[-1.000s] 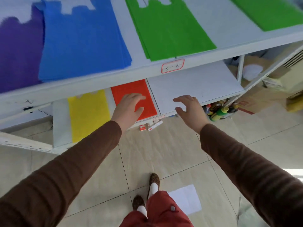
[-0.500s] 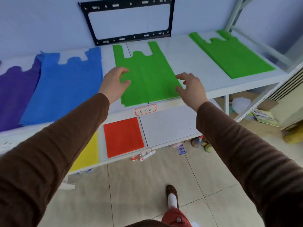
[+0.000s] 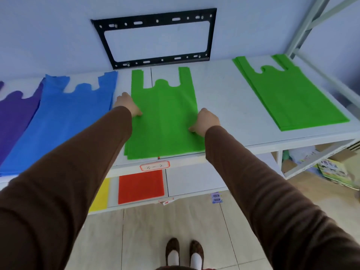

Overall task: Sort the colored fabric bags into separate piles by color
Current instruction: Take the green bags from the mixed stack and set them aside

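A pile of green fabric bags lies flat in the middle of the white top shelf. My left hand holds the pile's left edge, thumb on top of the fabric. At the right edge my right hand does the same; the fingers of both are hidden behind the knuckles. A second green pile lies at the far right. To the left lie a blue pile and a purple pile. On the lower shelf lie a red pile and a yellow pile.
A black metal mounting frame hangs on the wall behind the shelf. The rack's grey upright stands at the right. Boxes and printed packs sit under the rack at right. My feet stand on the tiled floor.
My view rose from the lower shelf to the top shelf. Both hands lifted from near the red pile, hovered over the middle green pile, and now hold its two side edges.
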Demonstrator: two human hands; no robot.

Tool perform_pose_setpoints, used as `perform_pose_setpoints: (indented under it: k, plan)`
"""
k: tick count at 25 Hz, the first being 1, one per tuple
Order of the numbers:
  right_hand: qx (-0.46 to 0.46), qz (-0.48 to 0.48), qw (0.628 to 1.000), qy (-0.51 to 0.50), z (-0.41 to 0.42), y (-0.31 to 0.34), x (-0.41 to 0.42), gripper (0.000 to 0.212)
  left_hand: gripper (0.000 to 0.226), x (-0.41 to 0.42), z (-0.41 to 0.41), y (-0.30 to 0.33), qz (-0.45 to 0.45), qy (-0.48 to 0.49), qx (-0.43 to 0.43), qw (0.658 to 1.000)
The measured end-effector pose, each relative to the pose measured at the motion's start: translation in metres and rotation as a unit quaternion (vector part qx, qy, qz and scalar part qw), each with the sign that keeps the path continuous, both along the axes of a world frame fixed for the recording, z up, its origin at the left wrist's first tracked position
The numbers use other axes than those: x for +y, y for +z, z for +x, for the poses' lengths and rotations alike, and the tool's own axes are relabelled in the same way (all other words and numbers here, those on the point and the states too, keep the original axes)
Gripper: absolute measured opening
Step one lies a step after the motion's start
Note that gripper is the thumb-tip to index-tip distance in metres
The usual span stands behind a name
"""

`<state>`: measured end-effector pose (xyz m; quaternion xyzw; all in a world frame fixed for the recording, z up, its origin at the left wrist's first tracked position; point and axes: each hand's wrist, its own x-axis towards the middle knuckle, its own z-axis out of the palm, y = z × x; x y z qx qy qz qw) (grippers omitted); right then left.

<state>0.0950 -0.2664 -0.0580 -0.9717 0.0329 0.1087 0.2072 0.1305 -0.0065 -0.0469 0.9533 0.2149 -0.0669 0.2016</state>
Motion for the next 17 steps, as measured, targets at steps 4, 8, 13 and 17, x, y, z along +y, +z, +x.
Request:
perform_pose_setpoints:
  k: [4,8,13,17]
  plan:
    - [0.046,0.046,0.998,0.017,0.006,0.0,0.0,0.038,0.076,0.006,0.005,-0.002,-0.111,0.034,0.0,0.993]
    - [0.029,0.272,0.959,-0.081,0.005,-0.004,-0.017,0.039,0.069,0.022,0.004,-0.01,-0.268,0.082,-0.087,0.956]
    - [0.024,0.348,0.93,-0.113,-0.001,-0.018,-0.03,0.056,0.059,0.031,0.002,-0.019,-0.299,0.092,-0.105,0.944]
    - [-0.025,0.376,0.923,-0.078,0.0,-0.004,-0.039,0.057,0.058,0.025,0.012,-0.015,-0.358,0.036,-0.103,0.927]
